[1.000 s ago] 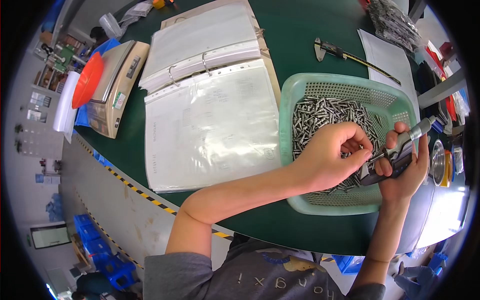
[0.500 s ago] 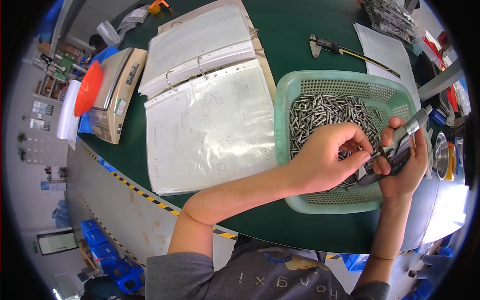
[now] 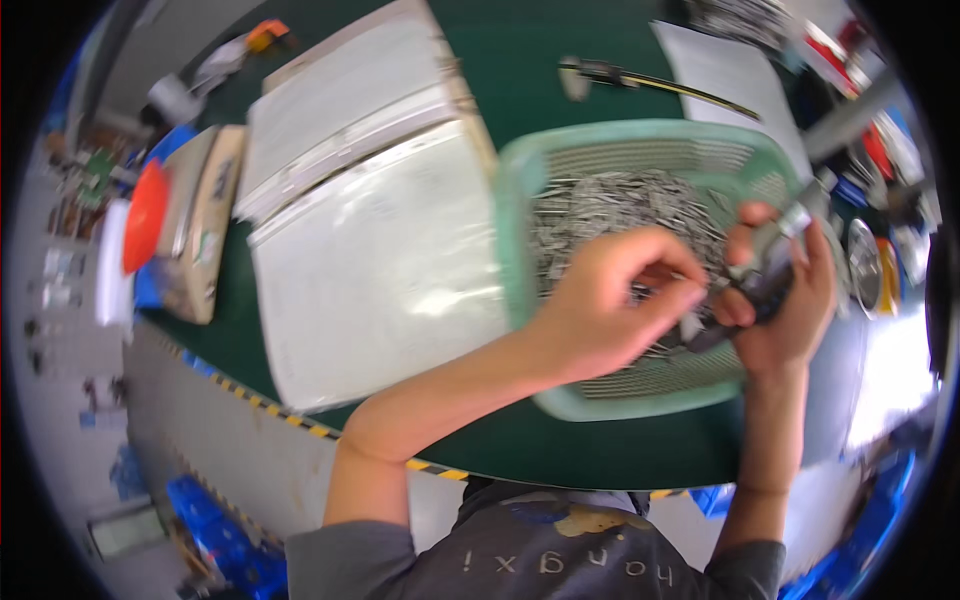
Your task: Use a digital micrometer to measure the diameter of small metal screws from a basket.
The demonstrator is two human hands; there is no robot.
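A pale green plastic basket (image 3: pixel 516 240) stands on the green table and holds a heap of small metal pins (image 3: pixel 610 205). Above its right side, my right hand (image 3: pixel 795 315) is wrapped round a grey and black micrometer (image 3: pixel 768 268), whose silver thimble points up and away. My left hand (image 3: pixel 610 300) is over the pins, thumb and forefinger pinched at the micrometer's measuring end. Between those fingertips is a small metal pin, mostly hidden and smeared by motion.
Left of the basket lies an open ring binder (image 3: pixel 380 270) with pages in clear sleeves. A caliper (image 3: pixel 640 80) lies behind the basket, partly on a white sheet (image 3: pixel 725 70). At far left are a weighing scale (image 3: pixel 205 230) and an orange-red bowl (image 3: pixel 147 215).
The whole view has shifted and blurred, so the table's things appear farther left. Both hands keep nearly the same pose at the micrometer; nothing is visibly let go.
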